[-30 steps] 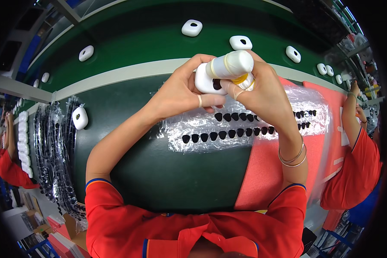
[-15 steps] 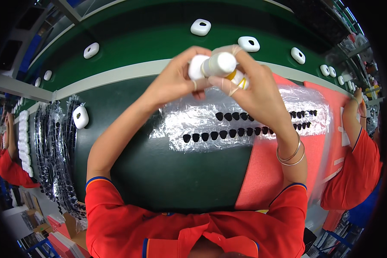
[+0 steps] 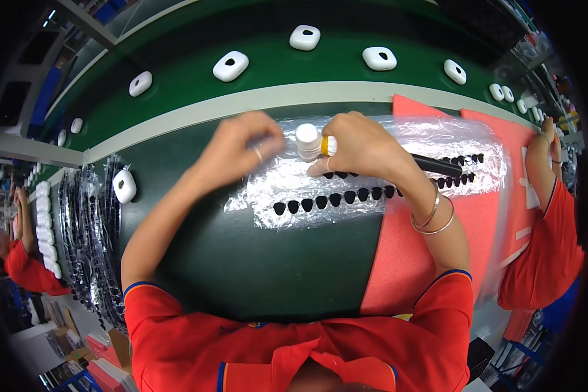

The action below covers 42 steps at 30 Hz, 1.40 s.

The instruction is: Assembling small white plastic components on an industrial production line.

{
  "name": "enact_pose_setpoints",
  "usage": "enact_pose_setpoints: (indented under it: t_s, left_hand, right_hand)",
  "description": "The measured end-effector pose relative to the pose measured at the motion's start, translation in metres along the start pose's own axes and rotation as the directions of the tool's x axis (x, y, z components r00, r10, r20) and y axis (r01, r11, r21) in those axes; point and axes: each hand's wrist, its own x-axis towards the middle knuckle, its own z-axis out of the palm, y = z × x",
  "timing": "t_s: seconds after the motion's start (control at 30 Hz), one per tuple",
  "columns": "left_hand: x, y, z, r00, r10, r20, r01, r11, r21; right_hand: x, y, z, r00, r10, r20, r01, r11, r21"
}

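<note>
My right hand (image 3: 362, 147) is closed around a small mallet with a white round head (image 3: 308, 140), a yellow band and a black handle (image 3: 438, 164) sticking out past the wrist. It hovers over clear plastic film (image 3: 294, 179) bearing two rows of small black rounded pieces (image 3: 335, 200). To its left, my left hand (image 3: 245, 147) is above the film's left edge. Motion smears its curled fingers, and nothing shows in them. A white rounded case (image 3: 230, 66) with a black spot lies on the green belt beyond that hand.
More white cases (image 3: 305, 37) are spread along the green belt (image 3: 183, 85). One case (image 3: 124, 186) sits at the left, beside bundled strips (image 3: 88, 222) of film. Pink foam sheets (image 3: 398, 261) lie under the film at right. Co-workers in red sit at both sides.
The white case that my left hand held is now on the belt. My left hand has drawn back to the left. My right hand, with the mallet, has come lower and nearer.
</note>
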Motion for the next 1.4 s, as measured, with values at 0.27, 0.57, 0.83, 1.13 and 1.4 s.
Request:
enact_pose_setpoints:
  t_s: [0.27,0.57,0.83,1.13,1.4]
  left_hand:
    - [-0.033,0.016,0.003,0.981,0.13,0.146,-0.151,0.978,0.143]
    - [-0.12,-0.005,-0.085,0.706,-0.296,-0.643,0.704,0.395,0.591]
    - [-0.139,-0.028,-0.093,0.618,-0.454,-0.642,0.785,0.313,0.535]
    - [-0.018,0.046,-0.033,0.914,-0.22,-0.341,0.233,0.972,0.0]
    - [0.026,0.086,0.02,0.956,-0.196,-0.218,0.074,0.882,-0.466]
  right_hand:
    - [-0.011,-0.002,-0.017,0.985,-0.152,0.077,0.143,0.984,0.11]
    - [-0.038,-0.035,-0.045,0.978,-0.168,-0.123,0.195,0.949,0.247]
    - [-0.046,-0.046,-0.045,0.969,0.007,-0.248,0.102,0.901,0.422]
    - [-0.051,-0.046,-0.054,0.944,-0.005,-0.33,0.175,0.856,0.486]
    - [-0.046,-0.027,-0.055,0.863,-0.036,-0.503,0.278,0.867,0.414]
